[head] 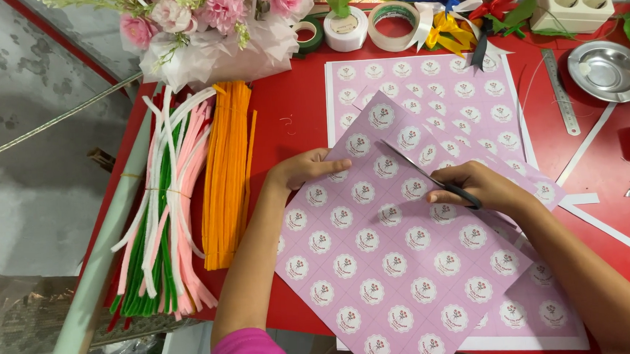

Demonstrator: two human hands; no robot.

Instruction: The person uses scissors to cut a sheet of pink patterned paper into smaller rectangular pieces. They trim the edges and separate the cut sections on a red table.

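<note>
My left hand (302,169) pinches the left edge of a tilted pink sticker sheet (375,252) printed with round white labels. My right hand (480,188) grips black-handled scissors (428,175); the blades point up-left and lie across the sheet's upper part. Under this sheet lie more pink label sheets (460,86) on the red table (291,114).
Bundles of orange (230,173), pink, white and green pipe cleaners (157,219) lie at the left. A pink flower bouquet (209,26), tape rolls (392,25), ribbons (457,22), a steel ruler (560,92), a metal dish (608,71) and white paper strips (600,221) surround the sheets.
</note>
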